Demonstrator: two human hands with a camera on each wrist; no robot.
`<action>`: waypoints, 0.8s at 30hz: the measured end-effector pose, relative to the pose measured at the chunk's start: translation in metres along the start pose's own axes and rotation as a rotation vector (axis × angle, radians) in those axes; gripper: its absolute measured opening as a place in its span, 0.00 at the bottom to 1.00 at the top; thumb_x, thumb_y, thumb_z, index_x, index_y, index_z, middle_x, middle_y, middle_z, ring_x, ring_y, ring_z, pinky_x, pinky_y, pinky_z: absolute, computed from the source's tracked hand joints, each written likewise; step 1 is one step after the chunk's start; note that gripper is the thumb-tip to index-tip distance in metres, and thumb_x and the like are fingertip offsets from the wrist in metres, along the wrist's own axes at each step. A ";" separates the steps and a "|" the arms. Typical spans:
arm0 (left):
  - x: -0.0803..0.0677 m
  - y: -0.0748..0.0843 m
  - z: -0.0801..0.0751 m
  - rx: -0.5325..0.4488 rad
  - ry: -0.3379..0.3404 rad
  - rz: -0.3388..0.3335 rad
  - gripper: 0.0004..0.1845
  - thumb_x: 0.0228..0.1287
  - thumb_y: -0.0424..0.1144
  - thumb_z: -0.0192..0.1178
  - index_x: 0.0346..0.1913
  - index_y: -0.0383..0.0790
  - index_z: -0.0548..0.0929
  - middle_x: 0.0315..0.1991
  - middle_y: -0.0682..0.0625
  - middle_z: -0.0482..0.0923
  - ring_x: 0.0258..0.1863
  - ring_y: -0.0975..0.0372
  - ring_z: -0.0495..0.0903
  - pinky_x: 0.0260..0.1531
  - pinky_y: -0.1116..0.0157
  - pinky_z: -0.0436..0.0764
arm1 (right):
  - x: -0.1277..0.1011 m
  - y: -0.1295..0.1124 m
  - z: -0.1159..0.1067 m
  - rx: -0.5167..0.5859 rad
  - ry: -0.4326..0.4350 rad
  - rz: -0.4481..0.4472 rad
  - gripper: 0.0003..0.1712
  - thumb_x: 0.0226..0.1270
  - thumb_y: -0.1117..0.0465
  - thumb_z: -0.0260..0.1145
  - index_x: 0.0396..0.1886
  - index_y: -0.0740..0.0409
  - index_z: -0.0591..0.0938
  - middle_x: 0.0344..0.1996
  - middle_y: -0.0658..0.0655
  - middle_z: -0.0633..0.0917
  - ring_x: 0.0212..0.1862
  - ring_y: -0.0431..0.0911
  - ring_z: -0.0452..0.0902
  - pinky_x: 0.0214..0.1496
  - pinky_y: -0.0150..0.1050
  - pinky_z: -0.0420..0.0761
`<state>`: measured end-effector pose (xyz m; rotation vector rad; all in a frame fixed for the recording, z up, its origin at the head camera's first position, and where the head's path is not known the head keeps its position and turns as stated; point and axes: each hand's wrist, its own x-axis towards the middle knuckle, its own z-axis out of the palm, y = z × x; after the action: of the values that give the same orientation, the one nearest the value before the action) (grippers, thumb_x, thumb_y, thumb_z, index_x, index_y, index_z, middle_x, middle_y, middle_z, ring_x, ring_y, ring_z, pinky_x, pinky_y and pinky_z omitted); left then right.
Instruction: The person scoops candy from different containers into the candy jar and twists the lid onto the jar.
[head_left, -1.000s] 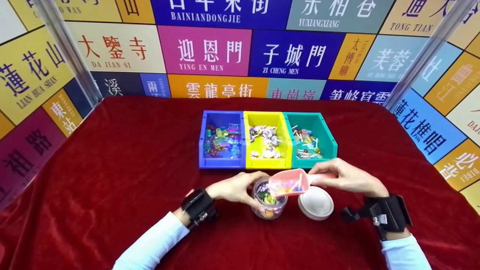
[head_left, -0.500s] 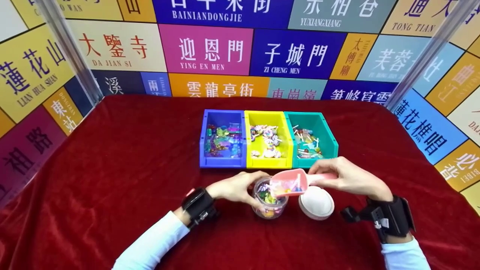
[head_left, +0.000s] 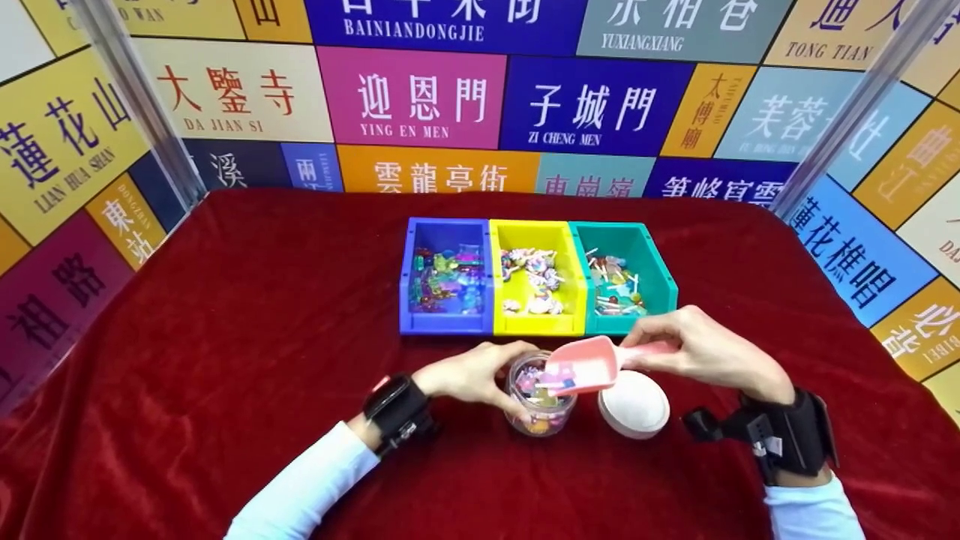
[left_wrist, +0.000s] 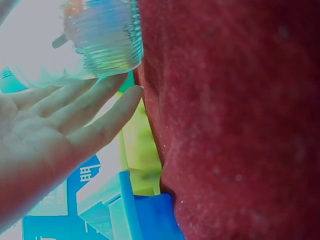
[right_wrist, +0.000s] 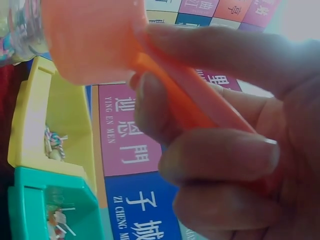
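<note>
My left hand (head_left: 474,375) holds a clear jar (head_left: 541,421) between thumb and fingers, upright on the red cloth. In the left wrist view, the fingers (left_wrist: 95,102) lie along the jar's ribbed side (left_wrist: 107,45). Small colourful charms show inside it. My right hand (head_left: 703,346) grips the handle of a pink scoop (head_left: 589,365), its thumb and fingers curled round it in the right wrist view (right_wrist: 200,107). The scoop's lip overhangs the jar mouth, tilted down to the left, with a few pale pieces near the lip. Beside the jar sits a white round lid-like piece (head_left: 634,405).
Behind the hands, three joined bins stand in a row: blue (head_left: 446,324) with translucent charms, yellow (head_left: 538,325) with swirled candy-like pieces, green (head_left: 660,289) with tiny lollipops. Red cloth (head_left: 262,315) covers the table. Printed panels (head_left: 412,97) rise behind.
The scoop has tipped further, and most of the pieces in it have slid to its lip and into the jar. My right hand has shifted slightly up and right; the left stays put.
</note>
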<state>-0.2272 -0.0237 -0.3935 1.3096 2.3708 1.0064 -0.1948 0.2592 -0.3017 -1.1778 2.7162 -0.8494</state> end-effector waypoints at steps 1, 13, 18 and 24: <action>0.000 0.000 0.000 0.000 0.001 0.001 0.39 0.42 0.47 0.70 0.59 0.39 0.67 0.50 0.48 0.75 0.43 0.64 0.75 0.45 0.69 0.75 | 0.000 -0.002 0.000 -0.009 0.007 0.003 0.02 0.56 0.57 0.64 0.30 0.46 0.82 0.22 0.42 0.81 0.24 0.35 0.70 0.25 0.27 0.71; 0.000 -0.001 0.000 0.008 -0.010 -0.021 0.38 0.43 0.47 0.69 0.59 0.38 0.66 0.49 0.49 0.76 0.42 0.64 0.75 0.44 0.69 0.75 | 0.000 -0.014 -0.001 -0.138 0.090 -0.028 0.02 0.53 0.54 0.66 0.27 0.44 0.81 0.21 0.38 0.79 0.23 0.34 0.69 0.25 0.25 0.69; 0.000 0.000 0.000 0.025 -0.012 -0.025 0.39 0.42 0.47 0.69 0.58 0.37 0.66 0.49 0.49 0.76 0.39 0.64 0.74 0.43 0.68 0.76 | -0.001 -0.015 -0.001 -0.118 0.087 -0.022 0.03 0.54 0.54 0.66 0.29 0.44 0.80 0.23 0.38 0.80 0.26 0.34 0.70 0.28 0.26 0.71; 0.000 0.002 -0.002 0.031 -0.017 -0.035 0.39 0.42 0.47 0.69 0.58 0.37 0.66 0.50 0.49 0.75 0.42 0.64 0.74 0.45 0.70 0.74 | 0.001 -0.014 0.000 -0.085 0.078 0.000 0.03 0.55 0.55 0.65 0.31 0.45 0.80 0.24 0.40 0.80 0.26 0.35 0.70 0.28 0.27 0.72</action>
<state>-0.2265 -0.0241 -0.3905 1.2777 2.3974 0.9478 -0.1859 0.2506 -0.2946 -1.1849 2.8413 -0.8040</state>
